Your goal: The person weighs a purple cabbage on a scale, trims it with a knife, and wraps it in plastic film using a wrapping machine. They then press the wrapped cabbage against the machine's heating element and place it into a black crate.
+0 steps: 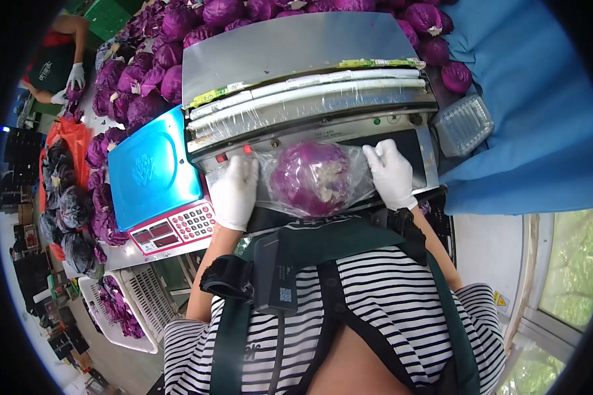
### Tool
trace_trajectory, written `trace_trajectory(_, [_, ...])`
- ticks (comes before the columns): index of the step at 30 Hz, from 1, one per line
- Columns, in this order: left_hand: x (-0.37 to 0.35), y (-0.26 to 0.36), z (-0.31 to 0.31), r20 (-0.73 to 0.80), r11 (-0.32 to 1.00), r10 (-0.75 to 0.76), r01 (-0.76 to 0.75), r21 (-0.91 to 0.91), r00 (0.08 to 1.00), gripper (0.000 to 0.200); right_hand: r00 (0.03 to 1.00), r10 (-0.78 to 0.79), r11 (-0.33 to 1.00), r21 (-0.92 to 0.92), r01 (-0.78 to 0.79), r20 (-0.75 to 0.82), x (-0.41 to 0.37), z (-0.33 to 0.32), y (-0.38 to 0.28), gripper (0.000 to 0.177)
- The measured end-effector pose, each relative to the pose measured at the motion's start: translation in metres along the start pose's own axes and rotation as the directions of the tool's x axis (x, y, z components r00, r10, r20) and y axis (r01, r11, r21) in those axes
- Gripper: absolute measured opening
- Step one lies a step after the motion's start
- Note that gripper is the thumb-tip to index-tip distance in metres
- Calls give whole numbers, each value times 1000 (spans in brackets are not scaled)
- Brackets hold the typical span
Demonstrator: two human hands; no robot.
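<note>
A purple cabbage (310, 176) sits on the front plate of a wrapping machine (283, 49), with clear plastic film (358, 170) stretched over it. On its left side my left hand (236, 191), in a white glove, has its fingers curled closed on the film's edge. My right hand (390, 172), gloved too, pinches the film on the other side. Both hands are apart from the cabbage itself. Rolls of film (310, 87) lie across the machine behind it.
To the left stands a scale with a blue pan (153, 164). Purple cabbages (138, 85) are heaped behind and left. A clear plastic container (464, 125) and a blue cloth (527, 105) are at right. A white crate (128, 306) holds leaves. A co-worker's gloved hand (76, 78) touches a cabbage.
</note>
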State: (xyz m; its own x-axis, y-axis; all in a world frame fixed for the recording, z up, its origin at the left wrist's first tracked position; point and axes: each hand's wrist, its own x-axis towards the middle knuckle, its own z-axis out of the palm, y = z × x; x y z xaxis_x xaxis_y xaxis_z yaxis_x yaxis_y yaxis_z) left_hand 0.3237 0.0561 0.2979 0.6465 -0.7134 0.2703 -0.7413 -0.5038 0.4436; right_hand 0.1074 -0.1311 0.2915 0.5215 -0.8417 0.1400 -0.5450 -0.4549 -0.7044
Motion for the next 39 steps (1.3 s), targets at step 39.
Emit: trace_trajectory(39, [42, 94, -21, 509, 417, 637, 295, -859, 579, 31, 404, -507, 648, 646, -405, 762, -18, 56, -1, 34])
